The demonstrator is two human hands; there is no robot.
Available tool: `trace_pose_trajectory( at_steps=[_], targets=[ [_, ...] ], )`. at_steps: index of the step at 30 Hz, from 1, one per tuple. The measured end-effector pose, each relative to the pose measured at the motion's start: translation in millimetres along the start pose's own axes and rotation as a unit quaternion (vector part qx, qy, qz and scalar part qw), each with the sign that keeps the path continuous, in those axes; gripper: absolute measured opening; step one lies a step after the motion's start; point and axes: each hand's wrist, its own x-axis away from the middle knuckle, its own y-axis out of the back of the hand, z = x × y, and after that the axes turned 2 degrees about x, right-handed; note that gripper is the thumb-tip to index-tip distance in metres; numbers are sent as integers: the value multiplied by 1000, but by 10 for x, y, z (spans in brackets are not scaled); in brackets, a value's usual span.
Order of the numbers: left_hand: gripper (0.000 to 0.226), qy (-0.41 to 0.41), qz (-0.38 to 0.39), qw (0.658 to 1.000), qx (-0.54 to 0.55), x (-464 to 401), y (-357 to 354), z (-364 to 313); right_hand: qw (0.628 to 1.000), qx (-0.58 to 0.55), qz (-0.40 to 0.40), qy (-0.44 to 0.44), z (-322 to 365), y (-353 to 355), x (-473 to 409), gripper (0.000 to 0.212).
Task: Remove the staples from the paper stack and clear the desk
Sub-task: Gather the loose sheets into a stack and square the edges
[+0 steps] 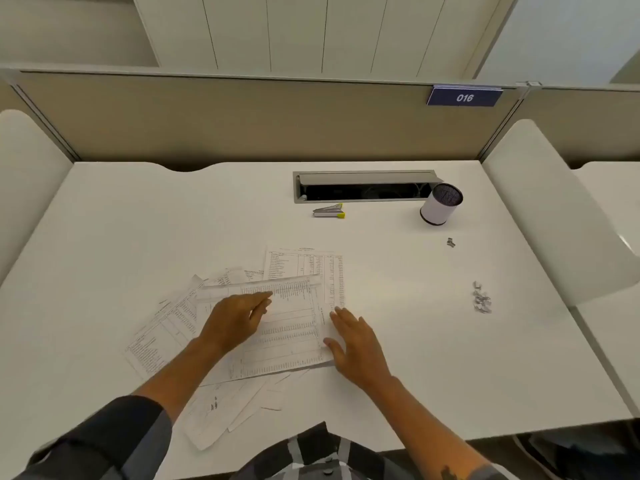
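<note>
Printed sheets [294,327] lie fanned out and overlapping on the white desk [138,220] in front of me. My left hand [232,320] rests flat on the top sheet, fingers pointing right. My right hand [356,344] lies with straight fingers along that sheet's right edge, thumb touching the paper. A small heap of pulled staples [482,301] sits to the right, and a single staple clump [450,242] lies farther back. A grey staple remover with yellow tips [329,211] lies behind the papers.
A white pen cup with dark mesh inside [441,204] stands at the back right, beside an open cable tray [363,187] set into the desk. A beige partition with a "016" sign [464,97] closes the back. White side dividers [554,209] flank the desk.
</note>
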Motion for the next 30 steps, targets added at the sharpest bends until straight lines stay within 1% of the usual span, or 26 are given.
trace_pose_trajectory(
  at_steps=[1,3,6,9,11,14,16,18,19,21,22,23,25,27,28,30],
  targets=[
    [41,-1,-5,1000,-7,-69,-11,22,1000,5,9,10,18,-51,15,65],
    [40,19,23,999,-12,-201,-6,30,1000,19,18,15,50,-107,48,67],
    [63,70,119,990,-12,-382,-40,39,997,48,50,14,70,-184,85,69],
    [79,88,171,980,-58,-541,-98,113,996,59,66,3,60,-242,104,69],
    [85,89,199,971,-95,-621,-118,117,996,64,66,1,61,-255,121,70],
    [89,75,224,962,-136,-716,-166,130,996,63,59,-3,71,-262,120,71],
    [89,77,215,964,-137,-765,-190,149,996,64,58,-9,76,-277,119,72],
    [80,88,205,967,-123,-803,-205,150,996,58,68,-13,108,-268,115,74],
    [68,89,204,969,-111,-822,-199,146,996,49,72,-17,126,-263,113,75],
    [35,69,195,976,-61,-835,-190,164,997,12,73,-34,164,-244,110,79],
    [24,66,192,979,-19,-826,-169,173,997,-18,64,-44,182,-224,107,82],
    [19,70,186,980,22,-809,-125,171,995,-58,48,-60,191,-210,100,83],
    [16,80,164,980,76,-785,5,169,979,-168,3,-113,228,-146,71,88],
    [18,77,130,982,110,-758,128,195,944,-276,-44,-175,260,-69,25,97],
    [19,79,113,982,130,-742,189,200,927,-311,-62,-199,273,-32,-4,102],
    [19,116,69,972,191,-711,300,174,900,-366,-62,-230,321,41,-71,109]
  ],
)
